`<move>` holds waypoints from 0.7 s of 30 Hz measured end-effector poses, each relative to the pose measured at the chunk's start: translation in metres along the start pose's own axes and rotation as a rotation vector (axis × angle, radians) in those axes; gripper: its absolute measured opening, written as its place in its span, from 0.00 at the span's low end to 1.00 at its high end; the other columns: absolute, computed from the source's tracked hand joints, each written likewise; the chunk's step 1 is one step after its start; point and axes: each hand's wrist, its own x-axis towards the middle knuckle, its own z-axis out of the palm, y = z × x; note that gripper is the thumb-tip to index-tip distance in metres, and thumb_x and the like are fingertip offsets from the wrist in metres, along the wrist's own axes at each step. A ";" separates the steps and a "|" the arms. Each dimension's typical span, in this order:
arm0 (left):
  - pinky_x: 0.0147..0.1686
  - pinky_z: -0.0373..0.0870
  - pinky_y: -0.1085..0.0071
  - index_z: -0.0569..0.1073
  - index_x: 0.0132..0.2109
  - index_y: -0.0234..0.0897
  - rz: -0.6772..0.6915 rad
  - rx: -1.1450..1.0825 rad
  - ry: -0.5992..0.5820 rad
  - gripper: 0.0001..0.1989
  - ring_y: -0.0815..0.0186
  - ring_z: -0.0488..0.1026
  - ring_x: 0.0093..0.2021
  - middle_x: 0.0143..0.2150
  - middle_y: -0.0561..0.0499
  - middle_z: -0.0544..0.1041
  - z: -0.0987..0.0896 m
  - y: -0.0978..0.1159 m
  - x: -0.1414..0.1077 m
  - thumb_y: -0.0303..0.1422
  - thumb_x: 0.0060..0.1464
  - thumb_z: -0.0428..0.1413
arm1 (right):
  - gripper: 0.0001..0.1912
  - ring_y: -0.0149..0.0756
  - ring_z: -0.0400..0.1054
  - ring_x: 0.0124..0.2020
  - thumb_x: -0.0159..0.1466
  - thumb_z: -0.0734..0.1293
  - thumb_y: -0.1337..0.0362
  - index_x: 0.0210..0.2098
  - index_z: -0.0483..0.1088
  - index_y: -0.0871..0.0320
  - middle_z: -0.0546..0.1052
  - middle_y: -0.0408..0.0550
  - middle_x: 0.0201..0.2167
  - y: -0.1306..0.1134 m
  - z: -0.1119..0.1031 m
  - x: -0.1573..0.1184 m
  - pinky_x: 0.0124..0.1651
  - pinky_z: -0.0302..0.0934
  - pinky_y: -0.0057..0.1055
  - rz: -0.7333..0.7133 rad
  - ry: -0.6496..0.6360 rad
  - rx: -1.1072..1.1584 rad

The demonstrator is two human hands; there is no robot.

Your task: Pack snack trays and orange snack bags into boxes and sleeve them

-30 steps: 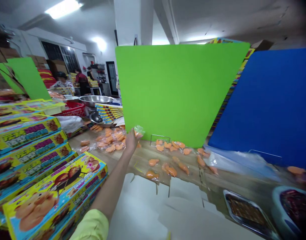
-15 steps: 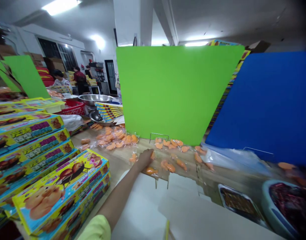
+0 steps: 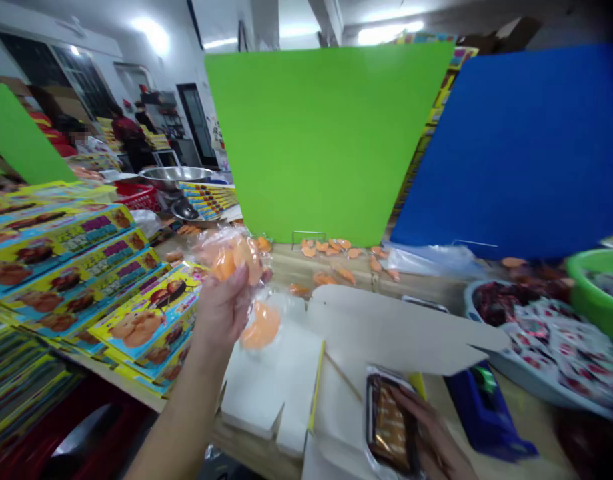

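My left hand is raised above the left side of the white cardboard, its fingers closed round orange plastic pieces in clear bags. Another bagged orange piece hangs or lies just below that hand; which of the two I cannot tell. At the lower right, my right hand grips the right edge of a film-wrapped tray with brown contents. This tray is over an unfolded white cardboard box. Flat white cardboard lies to its left, with a thin stick between them.
Printed yellow boxes are stacked at left. More orange pieces lie before a green panel, beside a blue panel. At right are a basin of packets, a green tub and a blue tape dispenser.
My left hand has lifted from the tabletop and drawn back leftward with orange pieces in it. My right hand has come into view with the wrapped tray. The view has shifted down and right.
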 end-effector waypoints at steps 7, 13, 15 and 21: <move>0.42 0.72 0.60 0.69 0.44 0.42 -0.371 -0.099 -0.051 0.21 0.68 0.72 0.34 0.34 0.55 0.73 0.036 -0.047 -0.102 0.37 0.40 0.63 | 0.23 0.42 0.51 0.60 0.62 0.54 0.68 0.56 0.59 0.52 0.61 0.49 0.57 -0.012 0.000 -0.002 0.62 0.42 0.48 -0.033 -0.013 -0.020; 0.51 0.66 0.61 0.42 0.62 0.42 -0.336 0.492 -0.144 0.38 0.60 0.65 0.53 0.57 0.41 0.59 0.029 -0.105 -0.133 0.39 0.50 0.55 | 0.25 0.39 0.50 0.60 0.61 0.53 0.70 0.57 0.58 0.50 0.62 0.47 0.57 -0.014 -0.002 0.000 0.63 0.42 0.48 -0.064 -0.036 0.003; 0.55 0.60 0.58 0.37 0.64 0.38 -0.200 0.763 -0.320 0.42 0.55 0.54 0.61 0.63 0.36 0.48 0.020 -0.112 -0.143 0.37 0.50 0.54 | 0.25 0.40 0.51 0.60 0.61 0.53 0.70 0.57 0.58 0.50 0.62 0.47 0.57 -0.015 -0.002 0.001 0.62 0.44 0.49 -0.066 -0.035 0.001; 0.57 0.37 0.36 0.46 0.64 0.46 0.208 1.367 -0.848 0.42 0.43 0.31 0.65 0.68 0.41 0.37 0.012 -0.118 -0.162 0.34 0.45 0.58 | 0.25 0.41 0.50 0.60 0.61 0.54 0.70 0.56 0.58 0.51 0.61 0.48 0.57 -0.017 -0.002 0.002 0.62 0.43 0.50 -0.083 -0.037 0.001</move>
